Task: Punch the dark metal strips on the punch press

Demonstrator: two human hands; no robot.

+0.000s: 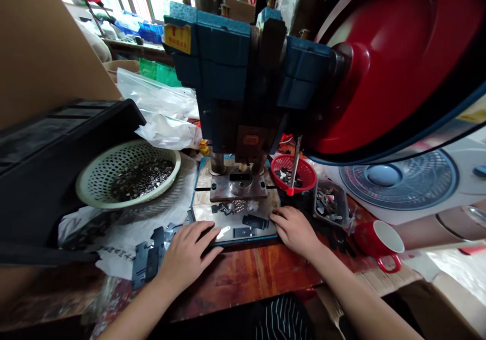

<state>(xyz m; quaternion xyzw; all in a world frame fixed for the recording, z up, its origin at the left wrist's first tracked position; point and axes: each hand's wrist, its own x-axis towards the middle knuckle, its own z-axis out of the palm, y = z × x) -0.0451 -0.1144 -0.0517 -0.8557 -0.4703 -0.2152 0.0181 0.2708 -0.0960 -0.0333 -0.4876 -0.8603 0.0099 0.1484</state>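
Note:
My left hand rests at the front left corner of the press base, fingers stretched and apart, holding nothing visible. Beside its fingertips lies a shiny silver strip. Dark flat metal plates are heaped left of this hand, partly hidden by it. My right hand lies at the base's right edge with its fingers loosely extended. Close to those fingertips is a black plate, and another black plate lies in front of it. Small metal bits are scattered before the steel die.
The blue press rises ahead, with a large red wheel at right. A pale green basket of small pieces stands left. Rightward are a red basket, a plastic tub, a red mug and a fan.

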